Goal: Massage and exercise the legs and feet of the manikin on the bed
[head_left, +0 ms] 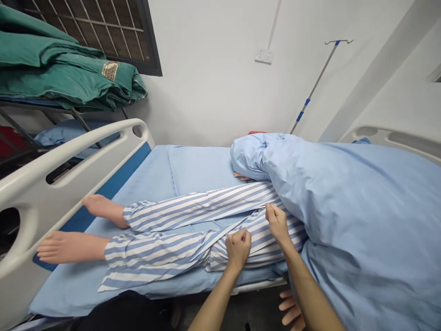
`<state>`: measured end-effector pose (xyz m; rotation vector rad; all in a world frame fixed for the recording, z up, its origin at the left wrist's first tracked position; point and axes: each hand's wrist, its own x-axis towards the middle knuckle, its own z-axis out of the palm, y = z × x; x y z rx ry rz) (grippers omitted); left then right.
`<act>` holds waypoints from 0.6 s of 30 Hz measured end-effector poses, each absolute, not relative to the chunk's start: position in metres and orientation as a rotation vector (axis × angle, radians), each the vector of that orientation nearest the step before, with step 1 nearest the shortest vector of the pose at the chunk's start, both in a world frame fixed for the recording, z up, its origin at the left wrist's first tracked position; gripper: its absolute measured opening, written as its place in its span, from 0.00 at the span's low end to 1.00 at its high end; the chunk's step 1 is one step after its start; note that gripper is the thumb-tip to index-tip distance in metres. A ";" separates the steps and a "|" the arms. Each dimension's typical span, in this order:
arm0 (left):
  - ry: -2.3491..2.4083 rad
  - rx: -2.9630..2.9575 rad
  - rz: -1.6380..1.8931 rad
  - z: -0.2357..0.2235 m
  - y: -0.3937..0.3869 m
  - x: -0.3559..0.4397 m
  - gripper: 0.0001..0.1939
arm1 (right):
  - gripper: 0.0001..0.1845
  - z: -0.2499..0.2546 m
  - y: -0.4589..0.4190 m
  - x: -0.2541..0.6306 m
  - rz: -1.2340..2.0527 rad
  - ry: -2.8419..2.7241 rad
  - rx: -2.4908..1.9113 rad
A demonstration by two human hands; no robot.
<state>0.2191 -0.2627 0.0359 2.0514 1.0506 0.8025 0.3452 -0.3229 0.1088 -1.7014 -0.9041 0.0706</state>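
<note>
your duvet point(361, 197) cut off by the right edge, the figure's upper body hidden beneath it, your forearms point(217, 296) cropped below

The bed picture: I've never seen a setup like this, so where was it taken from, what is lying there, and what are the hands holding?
There is no robot here. One camera, worn on a person's head, looks forward and down at their bare hands.

On the bed with light blue sheeting lies a figure, perhaps a training dummy, with smooth bare feet and blue-and-white striped cloth trousers. A puffy light blue quilt covers the upper part.

The wearer's left hand and right hand are closed at the upper trousers. They seem to pinch the cloth, but the fingers hide the grip. Another hand shows below the bed's near edge; I can't tell whose.
</note>
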 end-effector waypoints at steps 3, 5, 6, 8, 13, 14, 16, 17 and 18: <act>0.974 2.123 0.839 0.026 -0.276 0.212 0.20 | 0.28 0.077 -0.319 0.352 0.114 -0.882 -1.777; 0.952 2.143 0.828 0.024 -0.282 0.209 0.20 | 0.28 0.058 -0.317 0.354 0.115 -0.884 -1.819; 0.950 2.139 0.809 0.024 -0.284 0.208 0.20 | 0.27 0.052 -0.316 0.354 0.109 -0.895 -1.837; 0.939 2.100 0.756 0.031 -0.283 0.208 0.20 | 0.27 0.047 -0.315 0.354 0.096 -0.922 -1.865; 0.808 1.901 0.758 0.069 -0.254 0.222 0.21 | 0.26 0.052 -0.315 0.353 0.096 -0.926 -1.894; 0.791 1.856 0.783 0.078 -0.245 0.228 0.21 | 0.26 0.053 -0.315 0.353 0.094 -0.918 -1.897; 0.769 1.779 0.822 0.093 -0.226 0.241 0.21 | 0.26 0.053 -0.315 0.353 0.095 -0.912 -1.898; 0.769 1.754 0.831 0.097 -0.218 0.248 0.21 | 0.26 0.053 -0.315 0.352 0.096 -0.912 -1.897; 0.781 1.742 0.829 0.099 -0.211 0.255 0.20 | 0.26 0.053 -0.315 0.352 0.095 -0.912 -1.894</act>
